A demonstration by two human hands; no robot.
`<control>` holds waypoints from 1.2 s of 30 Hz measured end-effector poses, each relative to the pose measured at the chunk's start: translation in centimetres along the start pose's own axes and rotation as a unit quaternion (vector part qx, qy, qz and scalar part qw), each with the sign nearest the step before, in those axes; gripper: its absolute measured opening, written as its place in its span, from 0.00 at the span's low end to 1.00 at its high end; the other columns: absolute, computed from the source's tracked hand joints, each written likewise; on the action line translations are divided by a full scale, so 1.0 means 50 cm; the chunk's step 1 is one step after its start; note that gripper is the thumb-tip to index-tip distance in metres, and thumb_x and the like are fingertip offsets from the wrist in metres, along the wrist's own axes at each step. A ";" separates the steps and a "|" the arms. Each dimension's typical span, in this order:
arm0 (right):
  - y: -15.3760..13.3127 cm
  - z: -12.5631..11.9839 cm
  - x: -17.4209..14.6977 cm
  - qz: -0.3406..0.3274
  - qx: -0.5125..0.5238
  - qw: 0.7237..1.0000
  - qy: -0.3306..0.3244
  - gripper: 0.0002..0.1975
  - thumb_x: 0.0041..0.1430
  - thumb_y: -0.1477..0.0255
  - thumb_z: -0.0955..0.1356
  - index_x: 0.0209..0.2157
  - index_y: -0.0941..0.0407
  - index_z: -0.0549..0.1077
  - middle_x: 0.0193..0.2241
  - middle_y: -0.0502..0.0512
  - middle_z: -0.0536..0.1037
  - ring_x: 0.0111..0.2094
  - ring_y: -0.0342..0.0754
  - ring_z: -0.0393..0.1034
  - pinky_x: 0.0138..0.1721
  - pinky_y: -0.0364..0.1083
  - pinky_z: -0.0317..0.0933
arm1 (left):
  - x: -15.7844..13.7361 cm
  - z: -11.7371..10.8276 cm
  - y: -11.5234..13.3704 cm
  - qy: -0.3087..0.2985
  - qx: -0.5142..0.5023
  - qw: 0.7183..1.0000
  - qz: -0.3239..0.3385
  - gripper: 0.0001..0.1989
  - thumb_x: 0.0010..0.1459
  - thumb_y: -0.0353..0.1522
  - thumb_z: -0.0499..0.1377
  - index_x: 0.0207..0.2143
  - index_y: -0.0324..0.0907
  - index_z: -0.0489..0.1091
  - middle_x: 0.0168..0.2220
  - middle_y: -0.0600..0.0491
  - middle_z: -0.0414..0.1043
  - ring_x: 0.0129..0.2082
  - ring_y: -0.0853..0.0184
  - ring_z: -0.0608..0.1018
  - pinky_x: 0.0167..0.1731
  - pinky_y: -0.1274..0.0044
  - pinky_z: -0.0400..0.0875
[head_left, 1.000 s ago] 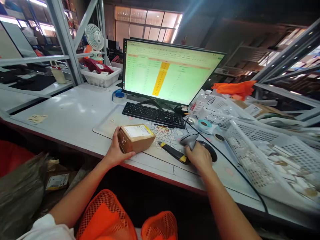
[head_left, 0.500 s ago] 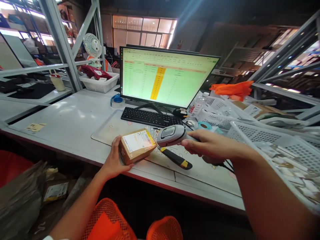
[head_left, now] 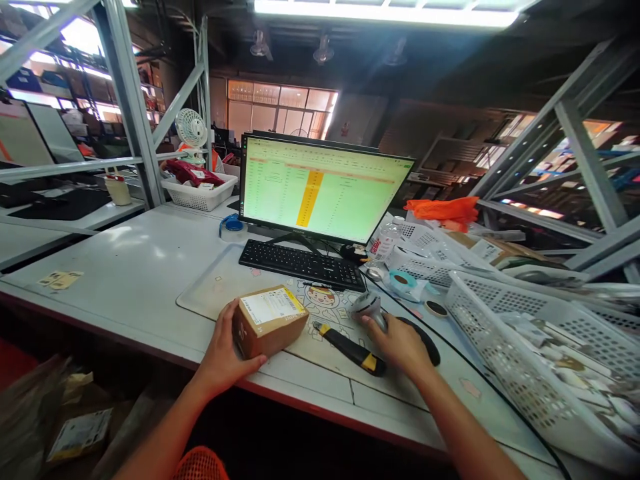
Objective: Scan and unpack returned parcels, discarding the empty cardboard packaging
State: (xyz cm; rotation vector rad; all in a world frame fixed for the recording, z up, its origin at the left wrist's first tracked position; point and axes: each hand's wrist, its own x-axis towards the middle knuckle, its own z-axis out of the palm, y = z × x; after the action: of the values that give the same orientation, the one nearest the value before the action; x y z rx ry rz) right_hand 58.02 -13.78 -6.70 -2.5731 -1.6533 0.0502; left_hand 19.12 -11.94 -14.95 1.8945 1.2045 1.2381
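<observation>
My left hand [head_left: 225, 353] grips the left end of a small brown cardboard box [head_left: 270, 337] with a white and yellow label on top. The box rests at the front of the desk mat [head_left: 200, 290]. On the right, my right hand [head_left: 400, 340] is closed around a grey barcode scanner [head_left: 369, 308], held low over the mat. Between box and scanner lies a black and yellow utility knife [head_left: 350, 348]. Behind them are a black keyboard [head_left: 300, 261] and a monitor [head_left: 320, 190] showing a spreadsheet.
White plastic baskets [head_left: 470, 300] with small items crowd the right side. A black cable [head_left: 480, 373] runs along the mat's right. Blue tape [head_left: 233, 227] sits left of the monitor, a basket [head_left: 200, 193] with red packages behind it. Wrapped parcels [head_left: 80, 433] lie below the desk's left edge.
My right hand has lowered the scanner and drawn it away from the box to the right. The left hand still holds the box, now lower. The view has tilted up.
</observation>
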 end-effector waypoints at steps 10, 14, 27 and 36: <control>-0.071 -0.055 0.078 -0.059 -0.019 0.985 0.162 0.29 0.74 0.62 0.55 0.66 0.65 0.63 0.57 0.70 0.74 0.58 0.62 0.68 0.58 0.55 0.62 | 0.012 -0.020 -0.003 0.030 -0.068 0.995 -0.061 0.53 0.51 0.45 0.70 0.72 0.50 0.44 0.69 0.42 0.55 0.68 0.47 0.63 0.65 0.55 0.61; -0.132 -0.058 0.197 -0.103 -0.061 0.993 -0.001 0.25 0.69 0.73 0.60 0.64 0.59 0.69 0.59 0.66 0.74 0.59 0.59 0.69 0.58 0.51 0.62 | 0.014 -0.023 -0.004 0.024 -0.081 0.994 -0.074 0.53 0.51 0.44 0.70 0.73 0.50 0.44 0.68 0.41 0.57 0.66 0.47 0.65 0.64 0.54 0.61; -0.187 -0.009 0.290 -0.109 -0.077 0.989 -0.067 0.25 0.64 0.75 0.62 0.61 0.55 0.74 0.57 0.66 0.75 0.58 0.59 0.71 0.56 0.52 0.64 | 0.016 -0.019 0.000 0.026 -0.079 0.993 -0.083 0.53 0.51 0.46 0.69 0.72 0.50 0.45 0.68 0.42 0.57 0.66 0.48 0.65 0.63 0.55 0.63; -0.184 -0.034 0.228 -0.080 -0.046 0.994 -0.056 0.19 0.68 0.69 0.66 0.57 0.61 0.74 0.54 0.68 0.76 0.55 0.57 0.73 0.55 0.55 0.66 | 0.074 -0.056 0.002 -0.020 -0.156 0.978 -0.140 0.46 0.57 0.50 0.64 0.70 0.43 0.52 0.60 0.39 0.69 0.58 0.50 0.75 0.58 0.58 0.69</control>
State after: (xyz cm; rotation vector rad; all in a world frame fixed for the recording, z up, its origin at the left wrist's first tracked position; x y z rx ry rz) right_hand 54.54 0.31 -4.02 -2.5360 -1.9392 0.1120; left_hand 17.20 -8.65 -12.25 1.4604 1.1336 1.1523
